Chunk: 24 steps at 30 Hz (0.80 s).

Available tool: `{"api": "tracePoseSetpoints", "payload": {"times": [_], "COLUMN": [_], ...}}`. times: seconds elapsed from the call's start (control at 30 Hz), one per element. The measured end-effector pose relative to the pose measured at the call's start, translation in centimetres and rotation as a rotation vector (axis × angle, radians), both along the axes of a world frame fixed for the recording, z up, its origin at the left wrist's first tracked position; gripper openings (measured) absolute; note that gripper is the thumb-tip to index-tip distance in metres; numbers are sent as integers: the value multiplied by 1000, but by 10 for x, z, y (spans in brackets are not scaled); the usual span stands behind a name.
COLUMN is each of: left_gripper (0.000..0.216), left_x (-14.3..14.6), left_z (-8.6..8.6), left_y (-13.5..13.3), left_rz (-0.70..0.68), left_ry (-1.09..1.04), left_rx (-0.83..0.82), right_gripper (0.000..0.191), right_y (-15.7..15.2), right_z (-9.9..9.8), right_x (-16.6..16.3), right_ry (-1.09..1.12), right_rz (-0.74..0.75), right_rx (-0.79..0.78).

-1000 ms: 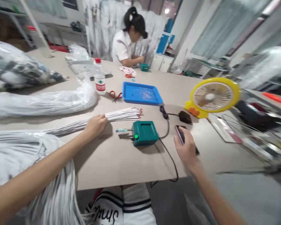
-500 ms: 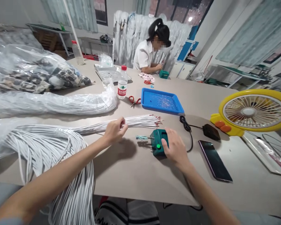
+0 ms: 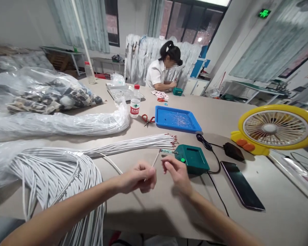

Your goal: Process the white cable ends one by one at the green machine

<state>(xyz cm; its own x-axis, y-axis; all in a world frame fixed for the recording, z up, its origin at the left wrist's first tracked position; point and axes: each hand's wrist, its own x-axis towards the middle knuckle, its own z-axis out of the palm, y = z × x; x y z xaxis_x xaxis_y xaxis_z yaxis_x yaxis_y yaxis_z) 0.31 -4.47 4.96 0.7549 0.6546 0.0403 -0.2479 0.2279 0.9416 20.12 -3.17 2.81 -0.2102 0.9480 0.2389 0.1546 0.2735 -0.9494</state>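
At the near side of the counter [image 3: 215, 112], seen from the head camera, the left hand [image 3: 141, 177] is clamped on a single white wire [image 3: 156, 159], its fingers folded around it. The wire slants up and away from the fist, its upper end beside the outer end of a teal clip [image 3: 168, 151]; whether they touch, I cannot tell. The clip sticks out to the left from a green box [image 3: 193, 159] with a bright green button [image 3: 183, 160]. Just below the clip, the right hand [image 3: 166, 165] has its fingers loosely curled, close to the wire; I cannot tell whether its fingertips meet.

Behind both hands a bundle of white wires [image 3: 136, 143] lies across the counter, its reddish ends pointing right, beside the box. Farther back sit a blue tray [image 3: 178, 128] with small scraps, red-handled cutters [image 3: 147, 120] and a bottle [image 3: 135, 104] with a red cap. Right of the box lie a phone [image 3: 242, 186] and a black adapter [image 3: 233, 152], near a yellow fan [image 3: 269, 128]. A co-worker [image 3: 155, 74] in white sits at the far side, head bent
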Motion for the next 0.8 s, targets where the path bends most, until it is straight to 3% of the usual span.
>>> {"api": "tracePoseSetpoints", "payload": {"times": [0.07,0.17,0.43,0.57,0.63,0.73,0.8], "left_gripper": [56,54,50,41,39,35,32], "left_x": [-1,0,1,3,3,2,2], "left_z": [-6,-14,-22,-25,-25,-22,-20], "left_y": [14,29,23,23,24,24,24], "left_rz": [26,68,-76,-19,24,70,92], "left_ry": [140,288,462,328,236,153,154], "left_rx": [-13,-8,-16,0,-91,-232,-241], "right_gripper": [25,27,30,29,27,24,19], "right_y": [5,16,10,6,6,5,3], "right_z": [-6,-17,-21,-17,-15,-11,-11], "right_x": [-21,-28,-21,-24,-24,-24,-24], "right_ry": [196,368,331,356,362,298,255], "right_rz": [79,105,173,290,305,186,114], "right_rx": [-146,-197,-273,-315,-270,-75,8]}}
